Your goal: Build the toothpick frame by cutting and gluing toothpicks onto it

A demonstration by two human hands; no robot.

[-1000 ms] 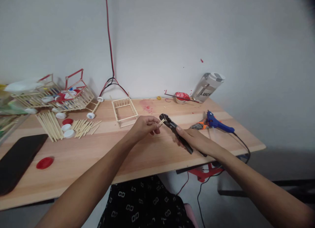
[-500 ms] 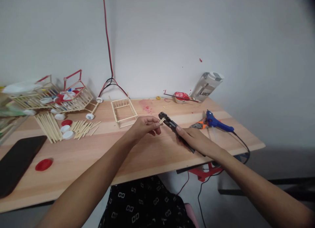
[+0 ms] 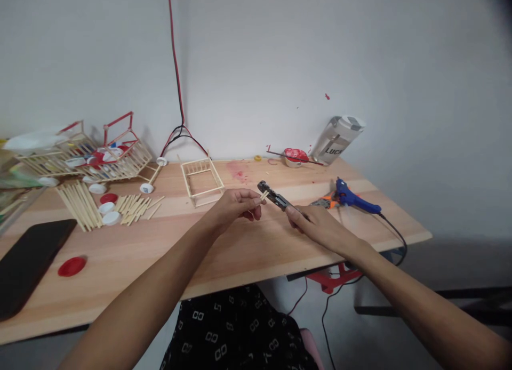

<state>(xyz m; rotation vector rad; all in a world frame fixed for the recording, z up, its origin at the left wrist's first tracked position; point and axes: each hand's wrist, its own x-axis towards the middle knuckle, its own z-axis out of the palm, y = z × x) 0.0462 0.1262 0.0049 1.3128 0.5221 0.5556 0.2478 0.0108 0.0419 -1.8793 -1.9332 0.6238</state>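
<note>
My left hand [image 3: 245, 203] pinches two short wooden sticks [image 3: 264, 195] between thumb and fingertips. Their far ends lie at the head of black pliers [image 3: 274, 196], which look like a wire stripper or crimper. Around the handles, my right hand [image 3: 308, 220] is wrapped, thumb on top, and it hides most of them. Whether the jaws touch the sticks I cannot tell. Behind my left hand stands a small open frame of sticks [image 3: 208, 191]. Left of it lie a pile of short sticks [image 3: 136, 210] and a row of longer sticks [image 3: 81, 206].
Stick-built carts [image 3: 120, 167] holding bottle caps stand at the back left. A phone [image 3: 36, 263] and a red cap [image 3: 72, 266] lie at the front left. To the right are a blue glue gun [image 3: 354, 196], orange-handled pliers [image 3: 326, 201], a red paint cup [image 3: 295, 157] and a tilted canister [image 3: 338, 141].
My right hand has squeezed the pliers' handles, which were spread and showing below it before. The left hand stays almost in place with the sticks.
</note>
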